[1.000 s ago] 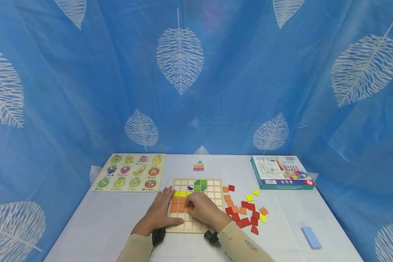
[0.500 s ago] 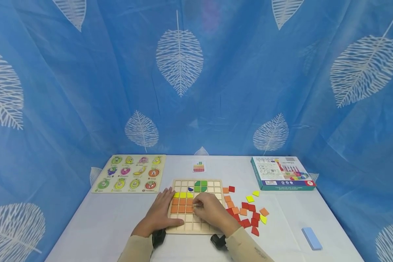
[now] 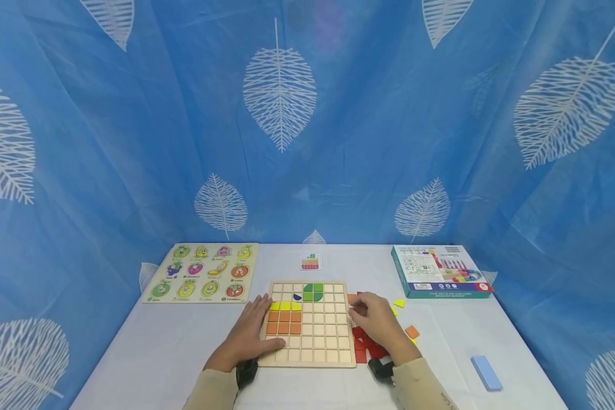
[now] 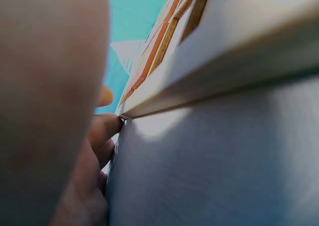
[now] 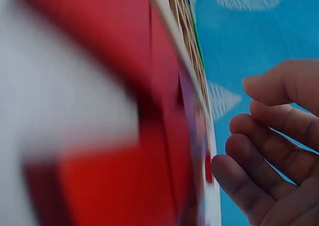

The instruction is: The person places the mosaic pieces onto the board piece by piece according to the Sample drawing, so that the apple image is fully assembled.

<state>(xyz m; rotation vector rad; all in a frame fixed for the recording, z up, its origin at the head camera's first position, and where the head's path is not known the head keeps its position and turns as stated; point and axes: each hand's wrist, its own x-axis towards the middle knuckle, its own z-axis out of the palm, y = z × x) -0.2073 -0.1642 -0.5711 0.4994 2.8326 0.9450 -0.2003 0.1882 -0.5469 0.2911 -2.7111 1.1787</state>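
Note:
A wooden grid board [image 3: 326, 343] lies on the white table, part filled with tiles. Yellow tiles [image 3: 285, 306] form a short row above two rows of orange tiles [image 3: 283, 323], with green pieces [image 3: 313, 292] and a small dark blue piece [image 3: 297, 297] further up. Along the board's left edge rests my left hand [image 3: 246, 333], its thumb over the lower left squares. My right hand [image 3: 380, 324] hovers over the loose red tiles [image 3: 361, 343] just right of the board. In the right wrist view its fingers [image 5: 244, 178] bend loosely, thumb apart, with nothing between them.
Behind the board lies a small picture card [image 3: 311, 261]. A fruit puzzle board [image 3: 200, 273] sits at the back left, a game box [image 3: 441, 270] at the back right. A light blue block [image 3: 487, 373] lies at the right. Loose yellow tiles [image 3: 400, 303] and an orange tile [image 3: 412, 331] lie beyond my right hand.
My right hand has moved right, from the orange rows on the board to the loose tiles beside it. Three orange tiles per row now show uncovered. My left hand stays put.

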